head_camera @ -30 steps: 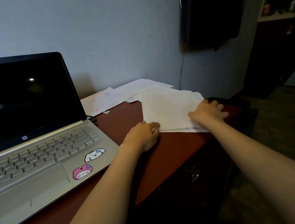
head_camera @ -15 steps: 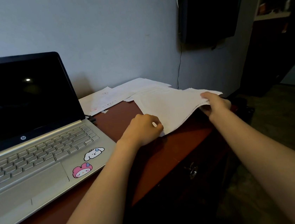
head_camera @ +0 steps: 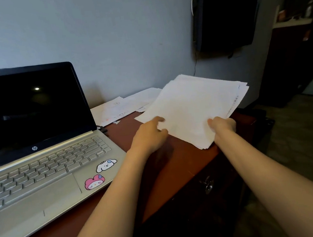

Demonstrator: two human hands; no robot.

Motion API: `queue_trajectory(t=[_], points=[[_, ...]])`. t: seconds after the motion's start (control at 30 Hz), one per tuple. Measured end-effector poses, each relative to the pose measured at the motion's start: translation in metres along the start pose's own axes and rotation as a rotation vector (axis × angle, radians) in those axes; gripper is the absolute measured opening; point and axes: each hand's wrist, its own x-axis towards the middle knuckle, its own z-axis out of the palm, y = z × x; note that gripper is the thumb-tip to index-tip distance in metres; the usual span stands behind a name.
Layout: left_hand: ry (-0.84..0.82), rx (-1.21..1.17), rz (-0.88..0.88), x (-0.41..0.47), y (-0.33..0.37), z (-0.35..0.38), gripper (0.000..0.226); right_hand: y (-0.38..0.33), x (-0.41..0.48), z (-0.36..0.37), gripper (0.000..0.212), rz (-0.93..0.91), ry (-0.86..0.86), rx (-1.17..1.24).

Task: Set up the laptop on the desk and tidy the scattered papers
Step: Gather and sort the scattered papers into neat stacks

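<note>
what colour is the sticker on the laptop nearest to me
Pink, with a pale face, on the laptop palm rest: the sticker shows clearly in the head view.

A dim room: plain grey wall (head_camera: pixel 122 34), dark garment (head_camera: pixel 225 13) hanging right, dull floor (head_camera: pixel 299 131) below.

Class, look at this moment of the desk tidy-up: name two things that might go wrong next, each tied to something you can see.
1. The stack of papers is lifted and fanned, pinched by the right hand at one corner; the left hand looks barely on it. Sheets may slip out.
2. Loose sheets lie by the wall beside the laptop; sweeping the stack across could scatter them off the desk.
</note>
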Motion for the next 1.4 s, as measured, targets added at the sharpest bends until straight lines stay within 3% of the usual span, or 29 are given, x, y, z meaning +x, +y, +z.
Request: queue_trajectory(t=[0.17,0.3,0.43,0.57,0.63,0.93,1.07,1.23,1.3,1.4], points=[[0.333,-0.302,-0.198,0.012,-0.014,-0.019,0.056,-0.013,0.009,-0.015,0.040,-0.148,-0.029,-0.021],[0.568,-0.478,-0.234,0.015,-0.024,-0.037,0.058,-0.020,0.016,-0.031,0.045,-0.183,-0.196,-0.028],[0.465,-0.593,-0.286,0.015,-0.034,-0.045,0.070,-0.020,0.014,-0.042,0.041,-0.136,-0.354,0.049],[0.353,-0.725,-0.248,0.009,-0.036,-0.051,0.027,-0.024,0.013,-0.041,0.041,-0.164,-0.411,0.051],[0.361,-0.715,-0.180,0.007,-0.034,-0.053,0.019,-0.028,0.012,-0.038,0.041,-0.196,-0.388,0.054],[0.502,-0.859,-0.060,0.012,-0.022,-0.051,0.026,-0.053,0.003,-0.031,0.041,-0.363,-0.393,0.177],[0.523,-0.847,-0.062,0.012,-0.023,-0.051,0.031,-0.047,-0.002,-0.033,0.016,-0.346,-0.418,0.125],[0.545,-0.831,-0.025,0.012,-0.023,-0.050,0.036,-0.049,-0.002,-0.030,0.011,-0.345,-0.398,0.094],[0.539,-0.809,-0.062,0.013,-0.029,-0.049,0.042,-0.046,0.002,-0.029,0.012,-0.333,-0.390,0.055],[0.489,-0.690,-0.085,0.015,-0.037,-0.045,0.021,-0.039,0.003,-0.027,0.034,-0.336,-0.386,-0.001]])
